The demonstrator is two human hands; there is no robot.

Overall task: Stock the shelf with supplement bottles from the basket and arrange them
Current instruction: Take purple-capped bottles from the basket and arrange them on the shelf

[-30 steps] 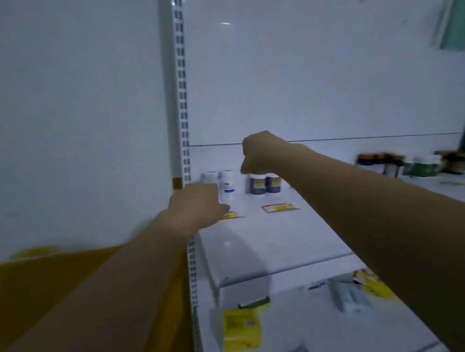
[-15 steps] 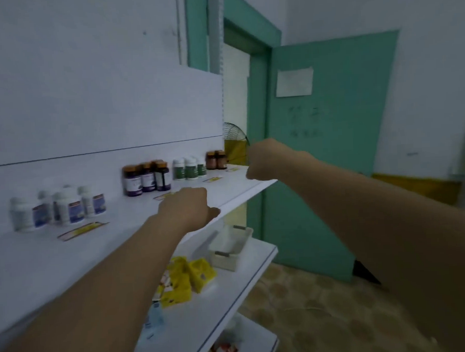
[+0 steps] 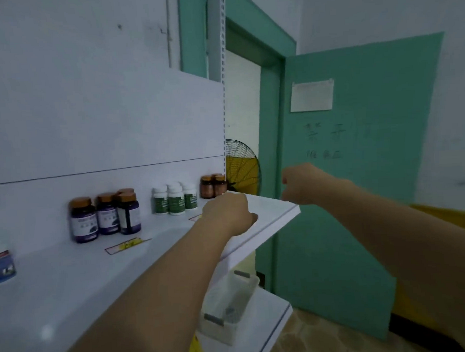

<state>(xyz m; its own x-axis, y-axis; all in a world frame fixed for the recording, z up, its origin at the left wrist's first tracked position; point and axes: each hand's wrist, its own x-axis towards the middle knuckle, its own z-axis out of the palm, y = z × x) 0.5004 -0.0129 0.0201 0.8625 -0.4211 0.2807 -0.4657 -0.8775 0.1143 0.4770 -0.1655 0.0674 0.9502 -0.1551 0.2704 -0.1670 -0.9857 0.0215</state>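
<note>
While the supplement bottles [image 3: 173, 203] are ranged at the back of the shelf [image 3: 69, 278], centre left, and the basket [image 3: 227, 302] is set below it, the left hand [image 3: 228, 216] and right hand [image 3: 304, 184] — mid-frame — are held with fingers clenched, nothing gripped.

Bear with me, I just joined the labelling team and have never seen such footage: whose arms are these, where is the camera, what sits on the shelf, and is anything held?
There is no machine here. A person wears one wide-angle camera on the head, looking forward and down, so the two bare arms are their own. The left hand is over the front of the upper shelf. The right hand is past the shelf's end, in front of the green door. Both hands are curled into fists, with nothing visible in them. Along the shelf's back stand purple-labelled bottles, white bottles with green labels and copper-brown bottles. A white basket sits on the shelf below.
</note>
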